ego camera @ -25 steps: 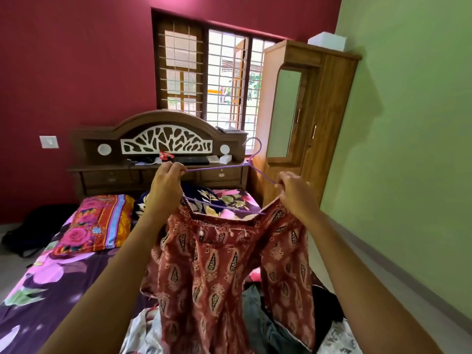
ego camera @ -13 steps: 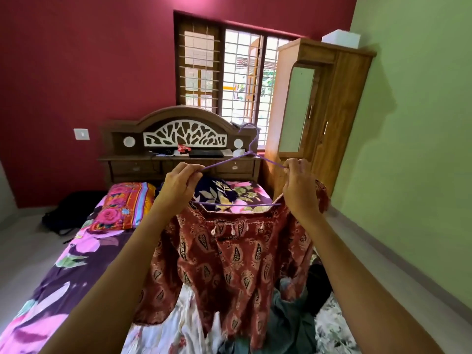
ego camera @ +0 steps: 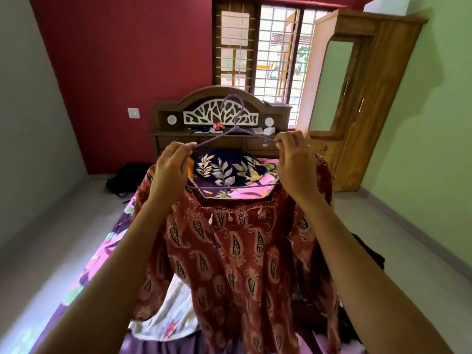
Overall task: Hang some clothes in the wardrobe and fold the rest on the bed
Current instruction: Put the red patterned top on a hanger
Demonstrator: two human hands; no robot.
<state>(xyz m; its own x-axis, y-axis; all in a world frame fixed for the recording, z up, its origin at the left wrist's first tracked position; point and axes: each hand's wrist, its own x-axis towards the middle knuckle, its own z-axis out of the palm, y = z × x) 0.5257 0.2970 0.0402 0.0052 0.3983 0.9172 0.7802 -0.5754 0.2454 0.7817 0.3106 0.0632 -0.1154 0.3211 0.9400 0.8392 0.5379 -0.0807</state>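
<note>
A red paisley-print top hangs in front of me on a purple hanger, its hook pointing up. My left hand pinches the hanger's left arm together with the top's left shoulder. My right hand pinches the hanger's right arm and the right shoulder. The garment drapes down over the bed. More clothes lie on the bed under it, among them a white floral piece and dark ones at the right. The wooden wardrobe stands at the far right, doors closed.
A wooden headboard with shelf and drawers stands behind the bed, below a barred window. A dark floral pillow lies at the bed's head. A black bag sits on the floor at left. A white box tops the wardrobe.
Both hands lifted the hanger and top higher, and the hanger turned upright with its hook pointing up. The top's shoulders now sit on the hanger. My view swung toward the right.
</note>
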